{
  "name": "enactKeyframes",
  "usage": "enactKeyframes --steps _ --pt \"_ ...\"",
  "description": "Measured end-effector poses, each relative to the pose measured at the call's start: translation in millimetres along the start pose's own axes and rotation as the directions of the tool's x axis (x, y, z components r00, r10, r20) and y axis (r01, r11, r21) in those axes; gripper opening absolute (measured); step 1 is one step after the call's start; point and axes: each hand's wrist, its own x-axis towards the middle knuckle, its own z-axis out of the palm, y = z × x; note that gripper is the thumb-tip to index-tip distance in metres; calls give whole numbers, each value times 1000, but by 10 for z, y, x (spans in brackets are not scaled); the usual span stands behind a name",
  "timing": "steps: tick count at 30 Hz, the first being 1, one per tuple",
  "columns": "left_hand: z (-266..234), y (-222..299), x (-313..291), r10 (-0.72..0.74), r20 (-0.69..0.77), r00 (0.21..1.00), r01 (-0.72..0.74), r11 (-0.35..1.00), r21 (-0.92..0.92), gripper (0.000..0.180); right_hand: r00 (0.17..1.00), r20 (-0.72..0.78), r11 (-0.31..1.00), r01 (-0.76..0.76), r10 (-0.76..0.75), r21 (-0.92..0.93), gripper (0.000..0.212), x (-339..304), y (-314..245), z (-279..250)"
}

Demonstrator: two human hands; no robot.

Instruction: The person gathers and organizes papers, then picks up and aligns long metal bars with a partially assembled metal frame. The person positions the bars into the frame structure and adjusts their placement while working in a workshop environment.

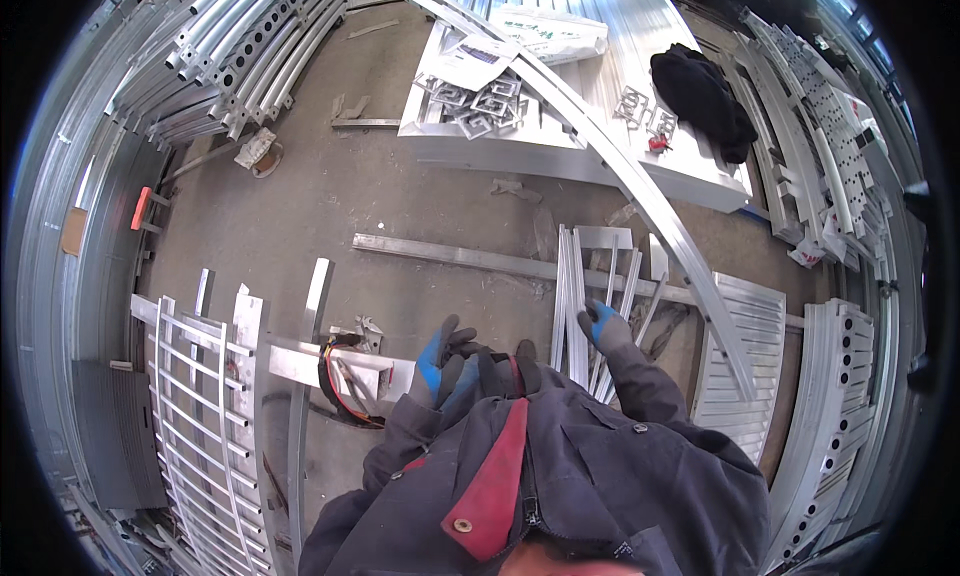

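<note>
My left hand (443, 354), in a grey and blue work glove, is held in front of my body. Its fingers point rightward, loosely apart, and nothing shows in them. My right hand (603, 328), gloved the same way, is over a group of long, thin metal bars (571, 296) to the right. Its fingers curl at the edge of one bar, with the tips partly hidden. A white metal box section (335, 368) is left of my left hand, with an orange and black looped cable (328, 376) across it.
A ladder-like metal frame (215, 406) stands at the left. One long rail (640, 181) slants across a metal-topped table (570, 161) bearing bracket pieces (480, 101) and a black garment (700, 96). A square bar (450, 254) crosses ahead. Slatted panels (745, 326) lie right; stacked profiles (235, 56) line the far left.
</note>
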Motion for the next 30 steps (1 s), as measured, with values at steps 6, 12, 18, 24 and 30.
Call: enactKeyframes --steps 6,12,18,24,30 --pt "-457 166 813 -9 -84 996 16 996 87 90 988 71 991 133 -135 30 49 1599 -1134 62" --pt "-1642 541 1511 -2 -421 907 90 978 190 40 982 182 986 18 -49 166 46 2910 -1793 490" --pt "-2094 1260 2561 -6 -429 903 44 996 80 39 869 439 308 -493 230 814 56 4309 -2315 574" --pt "-2460 1740 3567 -54 -357 933 129 973 190 40 938 -115 927 -296 328 230 104 5785 -3257 363" --pt "-3201 2033 4287 -102 -415 904 225 939 261 41 842 -174 843 -530 510 -92 114 6502 -3837 454"
